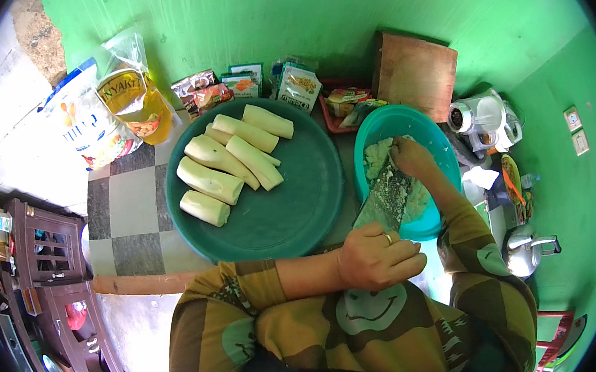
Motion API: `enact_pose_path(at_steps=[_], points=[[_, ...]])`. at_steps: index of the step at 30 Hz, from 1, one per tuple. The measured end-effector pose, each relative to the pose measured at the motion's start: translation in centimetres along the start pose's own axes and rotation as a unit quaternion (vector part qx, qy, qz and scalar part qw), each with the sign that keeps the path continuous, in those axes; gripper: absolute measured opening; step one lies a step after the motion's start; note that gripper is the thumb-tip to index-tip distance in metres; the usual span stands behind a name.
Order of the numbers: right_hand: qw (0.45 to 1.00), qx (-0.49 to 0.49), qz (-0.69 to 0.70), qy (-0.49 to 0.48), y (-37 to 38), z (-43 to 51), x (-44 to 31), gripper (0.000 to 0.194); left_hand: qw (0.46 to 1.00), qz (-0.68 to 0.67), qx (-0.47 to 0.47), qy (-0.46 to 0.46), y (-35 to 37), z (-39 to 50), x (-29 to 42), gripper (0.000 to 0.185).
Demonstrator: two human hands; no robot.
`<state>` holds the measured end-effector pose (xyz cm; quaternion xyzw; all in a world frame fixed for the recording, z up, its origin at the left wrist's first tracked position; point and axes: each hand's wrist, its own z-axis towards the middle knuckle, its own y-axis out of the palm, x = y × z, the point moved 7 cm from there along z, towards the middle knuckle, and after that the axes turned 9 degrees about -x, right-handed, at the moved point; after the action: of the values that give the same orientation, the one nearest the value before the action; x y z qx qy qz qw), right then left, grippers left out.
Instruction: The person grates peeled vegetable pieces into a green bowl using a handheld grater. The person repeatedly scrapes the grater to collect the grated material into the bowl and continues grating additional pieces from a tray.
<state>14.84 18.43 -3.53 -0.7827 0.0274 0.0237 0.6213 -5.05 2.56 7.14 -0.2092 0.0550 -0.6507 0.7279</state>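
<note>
My left hand (383,257), with a ring on one finger, grips the near end of a flat metal grater (385,196). The grater slopes down into a turquoise plastic basin (443,140), and pale gratings cling to its surface. Grated pale pulp (377,158) lies in the basin around it. At the grater's far end, my right hand (413,157) is curled with its fingers downward; whatever may be under them is hidden. To the left, several peeled cassava pieces (211,179) rest on a large round green plastic tray (295,217).
Behind the tray stand seasoning sachets (298,88), a cooking oil pouch (138,100) and a white bag (98,131). A wooden board (416,77) leans on the wall behind the basin. A blender (485,117) and a metal kettle (523,251) are on the right.
</note>
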Motion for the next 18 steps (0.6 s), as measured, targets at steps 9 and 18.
enact_pose_path(at_steps=[9,18], points=[[0.992,-0.123,-0.018,-0.014,-1.3,-6.1,-3.8,0.033,1.0,-0.004,0.002,0.005,-0.1,-0.1,0.0,0.011],[0.981,-0.183,-0.04,-0.046,-2.0,-7.4,-5.4,0.033,0.999,0.006,0.032,0.009,0.2,-0.5,-0.4,0.009]])
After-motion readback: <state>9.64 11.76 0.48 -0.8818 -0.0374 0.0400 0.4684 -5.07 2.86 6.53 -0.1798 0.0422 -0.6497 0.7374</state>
